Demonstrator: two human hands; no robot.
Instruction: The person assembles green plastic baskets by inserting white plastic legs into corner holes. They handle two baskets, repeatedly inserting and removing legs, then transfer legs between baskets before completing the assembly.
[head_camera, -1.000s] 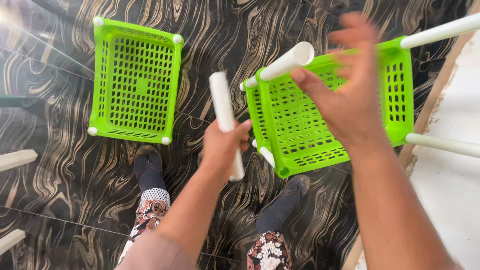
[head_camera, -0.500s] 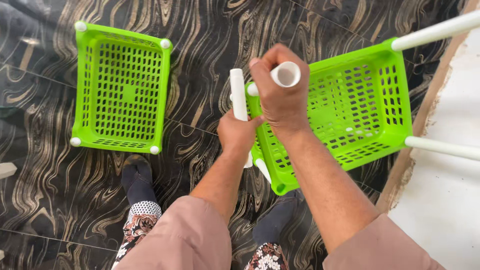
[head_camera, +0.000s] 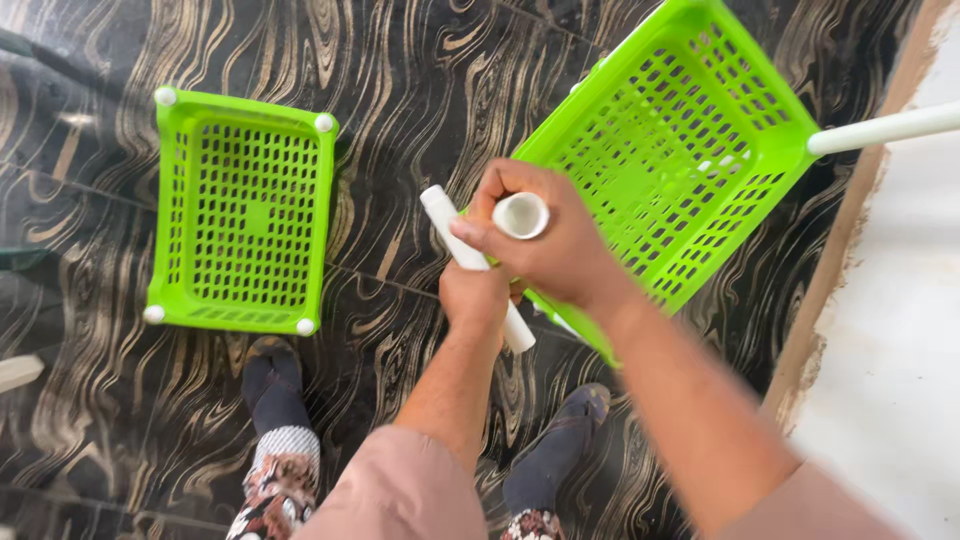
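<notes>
My right hand (head_camera: 550, 245) is closed around a white plastic tube (head_camera: 521, 214) that stands end-on toward me at a corner of a green perforated shelf basket (head_camera: 680, 150). My left hand (head_camera: 474, 296) grips a second white tube (head_camera: 448, 222) that slants from upper left to lower right just left of that corner. Another white tube (head_camera: 885, 127) sticks out from the basket's far right corner. A second green basket (head_camera: 243, 212) with white corner sockets lies flat on the floor to the left, untouched.
The floor (head_camera: 400, 60) is dark marble-patterned tile. My feet in dark socks (head_camera: 270, 385) stand below the baskets. A pale raised surface (head_camera: 900, 330) with a brown edge runs along the right. A white tube end (head_camera: 20, 370) shows at the left edge.
My right hand came down from above the basket and closed on the upright tube at its corner. The basket has shifted up and to the right in view; my left hand kept its tube.
</notes>
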